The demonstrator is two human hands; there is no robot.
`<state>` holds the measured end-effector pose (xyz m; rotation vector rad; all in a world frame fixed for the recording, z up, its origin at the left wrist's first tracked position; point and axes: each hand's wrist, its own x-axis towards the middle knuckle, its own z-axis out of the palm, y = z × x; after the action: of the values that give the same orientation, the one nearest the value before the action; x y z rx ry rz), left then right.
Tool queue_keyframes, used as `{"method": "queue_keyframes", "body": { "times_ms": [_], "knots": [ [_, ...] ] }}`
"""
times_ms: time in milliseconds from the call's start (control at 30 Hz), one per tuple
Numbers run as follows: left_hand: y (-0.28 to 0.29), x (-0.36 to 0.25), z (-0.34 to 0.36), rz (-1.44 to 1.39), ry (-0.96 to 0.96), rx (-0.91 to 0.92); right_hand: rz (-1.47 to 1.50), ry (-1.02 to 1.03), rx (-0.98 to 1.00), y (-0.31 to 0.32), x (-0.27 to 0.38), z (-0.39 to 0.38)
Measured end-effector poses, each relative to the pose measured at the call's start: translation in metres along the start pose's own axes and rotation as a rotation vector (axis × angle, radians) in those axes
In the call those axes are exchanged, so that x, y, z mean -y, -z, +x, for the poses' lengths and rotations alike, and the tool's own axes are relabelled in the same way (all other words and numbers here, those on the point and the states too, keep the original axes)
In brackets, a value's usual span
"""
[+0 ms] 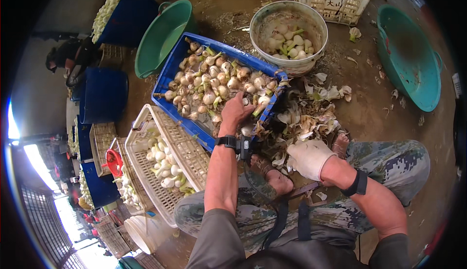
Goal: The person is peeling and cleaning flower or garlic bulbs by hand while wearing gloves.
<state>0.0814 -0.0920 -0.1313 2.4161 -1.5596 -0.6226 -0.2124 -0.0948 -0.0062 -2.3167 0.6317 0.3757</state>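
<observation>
My left hand (235,109), bare, reaches into a blue tray (164,81) of garlic bulbs (209,97), its fingers closed on a bulb among them. My right hand (310,159), in a pale glove, is curled over the loose peels (299,114) by my feet; whatever it might hold is hidden. A dark narrow strip (311,188), too unclear to name, lies below it. A white bucket (287,64) behind the tray holds peeled bulbs, as does the white slotted crate (138,150) to the left.
A green basin (148,60) stands at back left, a teal basin (413,89) at right, a white crate (350,6) at the back. Blue tubs (104,96) and more crates line the left, where another person (68,57) in dark clothes is bent over. A white pail (143,235) sits lower left.
</observation>
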Motion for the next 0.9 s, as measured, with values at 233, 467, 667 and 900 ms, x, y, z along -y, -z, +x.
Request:
{"method": "queue_keyframes", "body": {
  "times_ms": [233,467,667,900],
  "knots": [
    [0.027,-0.001,-0.024,-0.322,0.13,0.065,0.045,-0.014,-0.147,-0.002,0.001,0.006],
    [0.086,-0.039,-0.083,-1.107,0.013,0.073,0.397,-0.078,-0.317,0.016,0.005,0.015],
    [0.104,-0.097,-0.136,-1.108,-0.098,0.099,0.655,-0.015,-0.448,0.011,0.005,0.018],
    [0.071,-0.121,-0.165,-1.0,-0.038,-0.033,0.866,-0.044,-0.277,0.009,0.009,0.004]
  ]
}}
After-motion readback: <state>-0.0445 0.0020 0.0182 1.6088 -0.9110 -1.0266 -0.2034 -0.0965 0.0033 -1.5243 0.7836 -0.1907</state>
